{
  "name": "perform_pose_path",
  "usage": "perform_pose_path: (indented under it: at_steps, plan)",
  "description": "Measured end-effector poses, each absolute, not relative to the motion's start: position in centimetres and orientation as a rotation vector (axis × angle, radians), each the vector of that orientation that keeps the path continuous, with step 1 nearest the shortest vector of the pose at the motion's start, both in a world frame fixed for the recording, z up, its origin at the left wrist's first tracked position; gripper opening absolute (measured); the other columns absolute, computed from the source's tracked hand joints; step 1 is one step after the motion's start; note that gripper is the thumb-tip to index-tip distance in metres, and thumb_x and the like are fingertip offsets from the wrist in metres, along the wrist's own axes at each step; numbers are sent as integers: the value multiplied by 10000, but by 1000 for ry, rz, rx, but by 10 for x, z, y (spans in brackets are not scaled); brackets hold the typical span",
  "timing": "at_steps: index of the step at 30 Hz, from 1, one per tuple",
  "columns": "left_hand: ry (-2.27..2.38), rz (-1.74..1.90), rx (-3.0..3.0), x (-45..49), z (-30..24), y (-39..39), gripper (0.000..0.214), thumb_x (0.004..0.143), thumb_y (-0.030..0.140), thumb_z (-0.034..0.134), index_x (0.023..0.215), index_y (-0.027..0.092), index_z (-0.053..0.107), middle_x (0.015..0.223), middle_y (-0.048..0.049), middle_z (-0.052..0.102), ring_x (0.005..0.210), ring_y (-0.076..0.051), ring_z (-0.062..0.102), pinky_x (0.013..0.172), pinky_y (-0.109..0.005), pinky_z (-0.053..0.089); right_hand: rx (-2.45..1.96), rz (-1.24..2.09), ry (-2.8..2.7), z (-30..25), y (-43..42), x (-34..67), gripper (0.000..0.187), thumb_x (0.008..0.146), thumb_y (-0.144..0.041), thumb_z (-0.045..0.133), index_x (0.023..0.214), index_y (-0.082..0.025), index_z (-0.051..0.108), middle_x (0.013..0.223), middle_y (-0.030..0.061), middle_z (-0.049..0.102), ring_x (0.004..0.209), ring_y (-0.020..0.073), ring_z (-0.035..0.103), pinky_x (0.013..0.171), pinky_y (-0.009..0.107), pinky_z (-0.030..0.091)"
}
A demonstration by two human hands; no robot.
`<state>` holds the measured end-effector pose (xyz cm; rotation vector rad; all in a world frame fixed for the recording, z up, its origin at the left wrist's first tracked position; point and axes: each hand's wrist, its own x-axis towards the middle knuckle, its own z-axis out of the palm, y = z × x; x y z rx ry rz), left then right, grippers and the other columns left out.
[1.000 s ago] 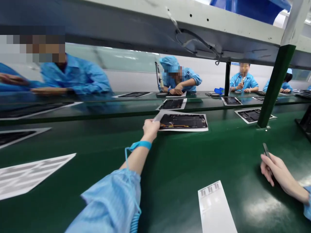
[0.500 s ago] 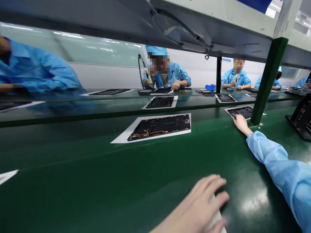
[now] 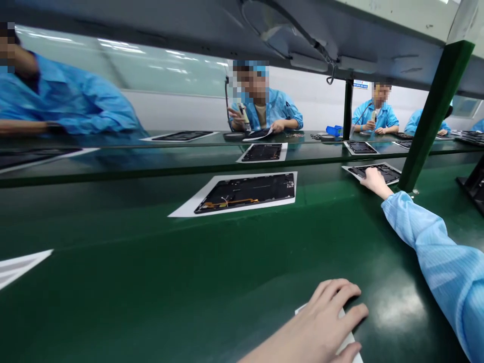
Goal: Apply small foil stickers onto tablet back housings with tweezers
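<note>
My left hand [image 3: 328,317] lies palm down at the bottom, its fingers apart and slightly bent, over a white sheet [image 3: 301,308] mostly hidden beneath it. Stretched far forward, my right hand [image 3: 374,180] has its fingers bent over the near edge of a black tablet housing [image 3: 389,174] on a white sheet; its fingertips are partly hidden. Left of that, another open tablet housing [image 3: 249,191], with an orange flex cable, rests on its own white sheet. A corner of a further sheet [image 3: 22,267] shows at the left edge.
A green post [image 3: 434,121] stands right beside my right hand, under a low overhead shelf [image 3: 212,40]. Across the green bench [image 3: 170,267] sit several co-workers in blue, with more housings on sheets [image 3: 264,152] before them. A black stand [image 3: 474,181] is at the right edge.
The tablet housing and sheet under my right hand have slid left, away from the post. My left hand has shifted slightly right; more of its sheet shows. The view has turned a little.
</note>
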<state>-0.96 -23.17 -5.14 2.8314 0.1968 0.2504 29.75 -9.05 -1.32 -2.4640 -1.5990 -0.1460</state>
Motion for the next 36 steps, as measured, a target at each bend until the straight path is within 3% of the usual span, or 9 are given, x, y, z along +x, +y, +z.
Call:
perform_pose_path:
  at_steps: [5,8,11,14,18,24,29,32,36]
  plan:
    - [188,273,2857,-4,-52,-230,286,883,122,622,1154,200,572,1224,-105,612,1179,-276,566,953,-382,555,-2296,-151,-1873,19,-150,265,303,1002,-342,643,1236,-151,630,1224,100,649,1022,230,671,867,419,589]
    - [176,315,2878,-1,-53,-229,265,897,114,586,1149,193,580,1227,-109,610,1191,-277,559,966,-382,548,-2186,-106,-2069,30,-207,253,155,974,-272,672,1036,-131,669,1017,49,683,880,187,672,801,366,578]
    - [188,383,2901,-1,-55,-228,216,916,126,555,1122,172,597,1220,-134,609,1181,-303,561,972,-423,540,-2043,-21,-2254,32,-272,249,93,807,-82,716,809,-146,649,828,11,648,752,161,631,712,280,517]
    - [206,447,2902,-4,-56,-228,186,941,168,536,1112,160,609,1180,-145,630,1121,-309,592,960,-449,540,-1950,57,-2320,23,-336,257,206,722,-2,615,827,-178,633,802,0,620,661,143,591,609,243,460]
    - [259,510,2855,-15,-58,-229,181,1009,229,457,1089,183,612,1151,-113,648,1094,-248,619,958,-362,544,-1788,122,-2178,-3,-405,283,232,774,-46,480,872,-225,591,831,23,601,669,167,591,606,257,477]
    - [410,457,2815,-38,-65,-236,456,1078,473,343,1322,150,554,1403,-180,568,1354,-329,504,1081,-477,499,-1834,259,-2007,-40,-456,316,224,824,-78,516,894,-255,634,866,51,653,729,203,658,659,298,538]
    - [346,273,2794,-35,-67,-247,583,1083,542,276,1491,160,443,1578,-172,409,1487,-347,350,1188,-578,354,-1715,239,-1859,-27,-450,318,174,935,-240,638,776,-260,707,799,57,690,675,209,660,607,314,527]
    - [353,212,2773,-31,-67,-249,645,1078,569,261,1551,140,358,1620,-170,319,1517,-334,277,1212,-572,309,-1633,268,-1606,-6,-421,295,401,1007,-485,556,745,-243,739,692,60,677,488,167,569,484,308,473]
    - [479,186,2769,-33,-68,-243,831,1025,671,342,1588,68,239,1634,-235,175,1522,-418,173,1184,-657,283,-1512,642,-1553,14,-364,243,692,938,-761,449,673,-186,728,610,51,630,502,157,595,462,265,503]
